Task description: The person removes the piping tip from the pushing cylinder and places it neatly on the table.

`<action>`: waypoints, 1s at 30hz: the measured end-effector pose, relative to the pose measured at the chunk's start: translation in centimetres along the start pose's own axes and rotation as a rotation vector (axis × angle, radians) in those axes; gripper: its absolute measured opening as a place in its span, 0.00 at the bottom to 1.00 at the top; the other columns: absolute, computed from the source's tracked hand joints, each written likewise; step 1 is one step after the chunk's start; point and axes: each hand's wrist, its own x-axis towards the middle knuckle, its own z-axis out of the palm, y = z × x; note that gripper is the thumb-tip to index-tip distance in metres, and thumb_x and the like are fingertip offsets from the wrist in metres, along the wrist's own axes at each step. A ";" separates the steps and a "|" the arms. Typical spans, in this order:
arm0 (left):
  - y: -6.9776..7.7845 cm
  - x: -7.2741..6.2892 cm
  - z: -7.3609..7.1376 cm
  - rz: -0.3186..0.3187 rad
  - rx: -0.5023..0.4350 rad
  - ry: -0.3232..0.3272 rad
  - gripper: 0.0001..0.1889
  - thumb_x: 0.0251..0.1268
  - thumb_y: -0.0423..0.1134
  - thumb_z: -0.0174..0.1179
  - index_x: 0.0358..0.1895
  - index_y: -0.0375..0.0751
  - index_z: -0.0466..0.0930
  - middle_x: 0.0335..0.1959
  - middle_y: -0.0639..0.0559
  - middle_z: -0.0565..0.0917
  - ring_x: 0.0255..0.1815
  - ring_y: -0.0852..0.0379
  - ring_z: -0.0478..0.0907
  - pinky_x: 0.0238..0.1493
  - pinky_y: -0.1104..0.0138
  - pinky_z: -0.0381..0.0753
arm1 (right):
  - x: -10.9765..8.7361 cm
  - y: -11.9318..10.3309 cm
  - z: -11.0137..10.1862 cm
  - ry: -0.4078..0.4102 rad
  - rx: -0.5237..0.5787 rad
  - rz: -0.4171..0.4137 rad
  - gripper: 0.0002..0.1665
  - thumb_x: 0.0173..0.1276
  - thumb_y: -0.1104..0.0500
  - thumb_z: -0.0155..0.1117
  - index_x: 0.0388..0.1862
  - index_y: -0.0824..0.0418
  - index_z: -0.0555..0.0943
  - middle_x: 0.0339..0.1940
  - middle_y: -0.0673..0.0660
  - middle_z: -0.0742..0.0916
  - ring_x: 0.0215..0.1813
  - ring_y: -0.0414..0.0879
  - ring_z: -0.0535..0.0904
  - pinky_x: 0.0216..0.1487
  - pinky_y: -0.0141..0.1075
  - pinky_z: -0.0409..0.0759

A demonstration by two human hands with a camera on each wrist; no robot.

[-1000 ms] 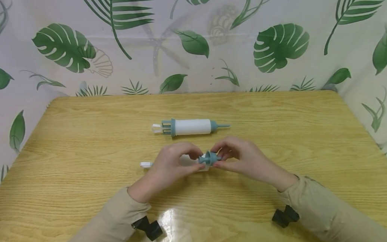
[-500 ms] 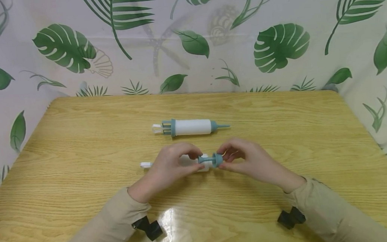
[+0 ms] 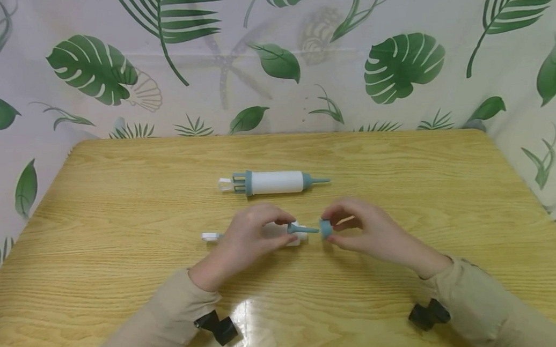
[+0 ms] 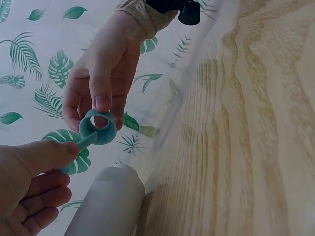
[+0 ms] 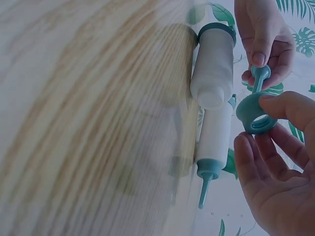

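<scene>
One left hand [image 3: 252, 233]: thumb and finger pinch the teal nozzle [image 3: 303, 228] by its wide end.
White barrel [image 4: 110, 201]: on the table [image 3: 116, 217], under that hand.
Nozzle tip: points right.
Teal ring [image 3: 326, 228]: just beyond the tip; encircled the nozzle a second ago.
Right hand [image 3: 371, 231]: shifted right, gripping the ring's width.

Indoor work spot of unclear kind, with wood-grain table [image 3: 413, 169] and leaf-patterned cloth backdrop [image 3: 329, 78]
</scene>
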 end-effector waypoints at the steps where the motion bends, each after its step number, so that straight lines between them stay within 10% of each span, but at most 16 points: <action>1: 0.0 0.1 0.1 0.006 0.003 0.004 0.12 0.51 0.36 0.72 0.39 0.39 0.85 0.37 0.54 0.85 0.40 0.61 0.79 0.46 0.70 0.76 | -0.1 0.0 -0.1 0.002 -0.004 -0.005 0.18 0.58 0.69 0.70 0.48 0.64 0.78 0.46 0.56 0.81 0.46 0.48 0.80 0.47 0.37 0.81; 21: 0.8 1.9 2.2 0.025 0.027 -0.009 0.10 0.52 0.35 0.72 0.38 0.38 0.85 0.37 0.53 0.85 0.40 0.59 0.80 0.45 0.70 0.76 | -1.8 0.9 -2.2 -0.009 -0.150 0.048 0.18 0.60 0.67 0.69 0.49 0.63 0.79 0.48 0.55 0.83 0.49 0.50 0.80 0.49 0.41 0.80; 30: 1.4 3.2 3.5 0.020 0.178 -0.093 0.10 0.53 0.38 0.71 0.39 0.39 0.86 0.36 0.53 0.85 0.39 0.58 0.80 0.44 0.68 0.76 | -2.3 1.9 -3.0 -0.028 -0.262 0.113 0.18 0.60 0.67 0.69 0.49 0.67 0.78 0.46 0.58 0.83 0.47 0.53 0.81 0.47 0.44 0.80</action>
